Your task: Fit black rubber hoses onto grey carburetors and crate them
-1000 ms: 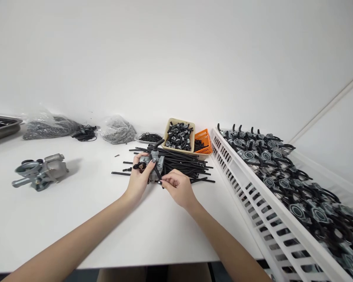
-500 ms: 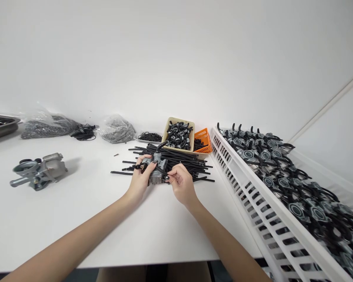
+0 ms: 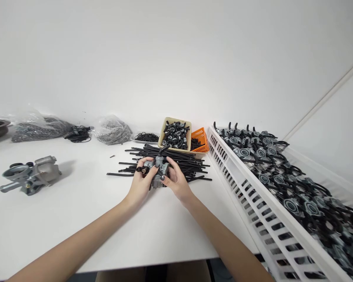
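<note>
A grey metal carburetor (image 3: pixel 157 181) with a black rubber elbow on top is held between both hands, just in front of a pile of black rubber hoses (image 3: pixel 182 158). My left hand (image 3: pixel 141 182) grips its left side, thumb on the front. From the right, my right hand (image 3: pixel 176 180) wraps around the body, thumb pressed to the front and fingers behind. The hands partly cover the carburetor. Another carburetor (image 3: pixel 32 176) lies on the white table at the left.
A white slatted crate (image 3: pixel 253 196) full of carburetors runs along the right. Behind the hoses stand a beige basket (image 3: pixel 164 147) of black-and-silver parts and an orange basket (image 3: pixel 205 148). Bags of small parts (image 3: pixel 113 131), black rings (image 3: pixel 147 137) and a metal tray (image 3: pixel 0 131) line the wall.
My right hand has gone from pinching at the carburetor's lower right to wrapping around its right side. My left hand keeps its grip. The view has shifted slightly.
</note>
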Available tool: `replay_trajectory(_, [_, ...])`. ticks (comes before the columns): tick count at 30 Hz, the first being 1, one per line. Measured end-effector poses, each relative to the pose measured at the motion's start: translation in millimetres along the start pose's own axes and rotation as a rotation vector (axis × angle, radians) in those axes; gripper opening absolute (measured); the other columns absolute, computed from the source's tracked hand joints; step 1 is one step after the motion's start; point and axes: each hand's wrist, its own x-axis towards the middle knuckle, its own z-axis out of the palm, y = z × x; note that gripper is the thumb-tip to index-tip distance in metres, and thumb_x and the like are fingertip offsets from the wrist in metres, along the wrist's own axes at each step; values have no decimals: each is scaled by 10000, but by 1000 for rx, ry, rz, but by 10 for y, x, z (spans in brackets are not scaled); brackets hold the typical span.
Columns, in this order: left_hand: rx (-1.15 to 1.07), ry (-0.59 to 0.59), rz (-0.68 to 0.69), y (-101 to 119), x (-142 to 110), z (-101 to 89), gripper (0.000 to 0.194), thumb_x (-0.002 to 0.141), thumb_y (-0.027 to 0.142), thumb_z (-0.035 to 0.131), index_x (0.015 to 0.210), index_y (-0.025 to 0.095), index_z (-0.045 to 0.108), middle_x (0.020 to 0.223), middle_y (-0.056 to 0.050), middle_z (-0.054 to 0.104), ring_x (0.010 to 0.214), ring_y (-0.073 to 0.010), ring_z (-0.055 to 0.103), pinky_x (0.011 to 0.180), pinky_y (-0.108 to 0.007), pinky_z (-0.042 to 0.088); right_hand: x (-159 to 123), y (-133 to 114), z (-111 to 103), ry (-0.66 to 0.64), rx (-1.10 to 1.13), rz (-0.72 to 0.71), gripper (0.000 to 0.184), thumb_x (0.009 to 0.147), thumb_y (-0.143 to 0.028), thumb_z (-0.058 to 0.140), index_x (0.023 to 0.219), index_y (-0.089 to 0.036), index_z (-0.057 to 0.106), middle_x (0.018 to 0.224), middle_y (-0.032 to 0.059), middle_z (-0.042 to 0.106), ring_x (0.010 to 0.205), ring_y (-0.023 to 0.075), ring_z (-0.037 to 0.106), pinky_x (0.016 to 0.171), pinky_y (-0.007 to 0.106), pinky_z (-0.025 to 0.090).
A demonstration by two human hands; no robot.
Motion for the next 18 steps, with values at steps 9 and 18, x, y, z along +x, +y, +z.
replay_trajectory(9, [-39,-59,-12,-26,-7,-10,461,728,439,735,1078,240,510,792,32,616,612,-123,562,536,-221,439,-18,-10,18,20,0,4,601,650,-349,824,1162,-242,527,1086,57,704,965,221,665,816,354,565])
replay_trajectory(18, [-52,-73,0,-47,-1,-15,409,773,424,695,1100,238,534,931,2,637,777,-152,605,682,-248,483,-28,-28,16,-27,-76,-49,638,685,-309,788,1245,-247,486,1116,65,674,980,203,652,830,334,545])
